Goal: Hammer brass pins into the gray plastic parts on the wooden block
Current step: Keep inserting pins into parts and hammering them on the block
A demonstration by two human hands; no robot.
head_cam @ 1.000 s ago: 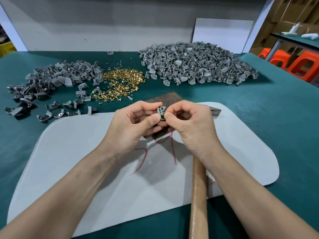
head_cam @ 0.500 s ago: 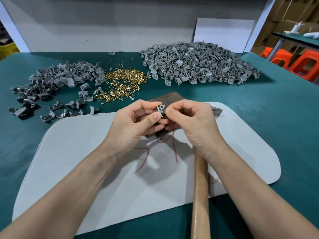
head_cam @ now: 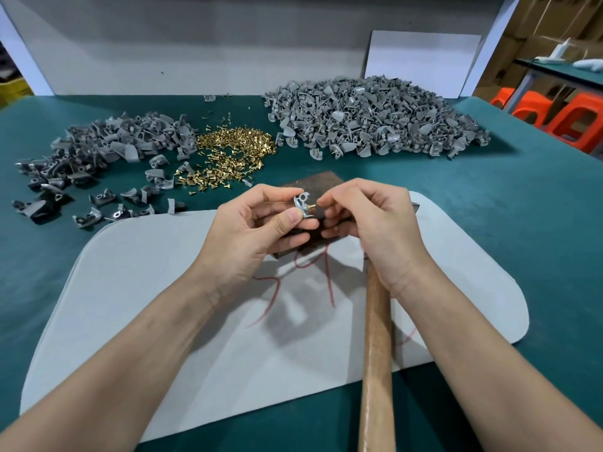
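The green counter carries a pale gray mat at its near edge. At the back right lies a big heap of gray plastic parts, with a looser, smaller heap at the left. A hammer's wooden handle runs under the right wrist. Between the heaps sits a scatter of loose brass pins. The wooden block rests on the mat's far edge (mostly hidden behind the fingers). Above it, the left hand pinches one gray part between thumb and fingers. The right hand is curled, fingertips at a brass pin sticking out of that part; whether it grips the pin I cannot tell.
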